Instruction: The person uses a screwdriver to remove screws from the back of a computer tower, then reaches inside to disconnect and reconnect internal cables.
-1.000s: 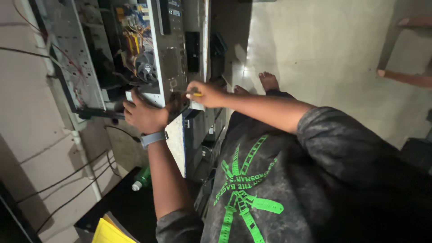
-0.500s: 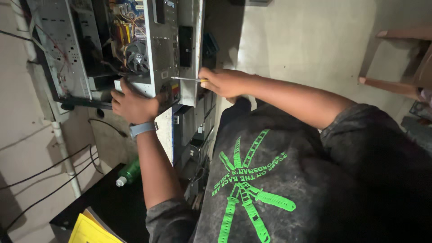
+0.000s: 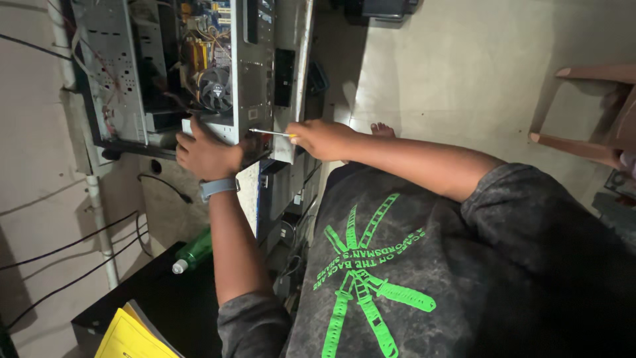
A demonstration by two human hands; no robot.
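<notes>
A dark grey mottled shirt with green print, grey wristband (image 3: 218,187), bare feet.
</notes>
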